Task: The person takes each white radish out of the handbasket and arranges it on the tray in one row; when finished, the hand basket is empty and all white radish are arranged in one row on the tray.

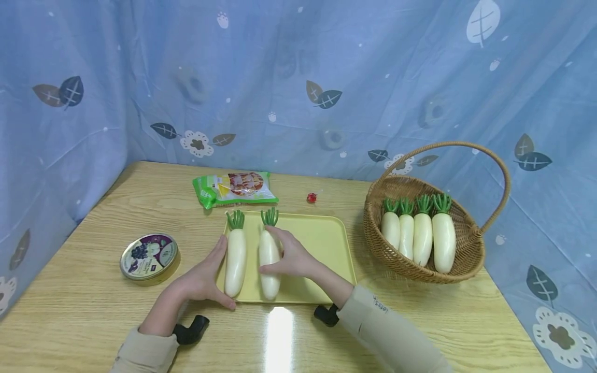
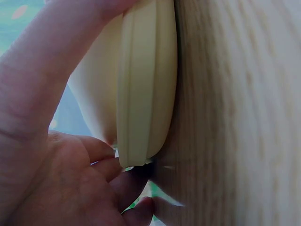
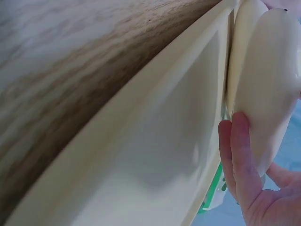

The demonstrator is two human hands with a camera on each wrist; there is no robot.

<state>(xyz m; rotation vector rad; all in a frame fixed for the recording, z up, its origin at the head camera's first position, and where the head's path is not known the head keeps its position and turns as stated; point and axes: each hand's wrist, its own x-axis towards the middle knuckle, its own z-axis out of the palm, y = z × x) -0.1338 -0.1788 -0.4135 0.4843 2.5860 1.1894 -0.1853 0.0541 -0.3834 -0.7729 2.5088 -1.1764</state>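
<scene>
My right hand (image 1: 291,255) holds a white radish (image 1: 269,254) with short green stalks, over the yellow tray (image 1: 322,243). In the right wrist view, the fingers (image 3: 242,155) lie along the side of this radish (image 3: 270,80). A second white radish (image 1: 236,261) lies lengthwise at the tray's left side, its green top at the far rim. My left hand (image 1: 205,277) grips the tray's left end, thumb at the near corner and fingers along the left side. In the left wrist view, its fingers (image 2: 106,165) reach round the tray's edge (image 2: 141,84).
A wicker basket (image 1: 373,228) with a tall handle stands at the right, holding several white radishes (image 1: 422,238). A green-and-white food packet (image 1: 238,188) and a small red item (image 1: 311,197) lie behind the tray. On the left sits a round tin (image 1: 149,256).
</scene>
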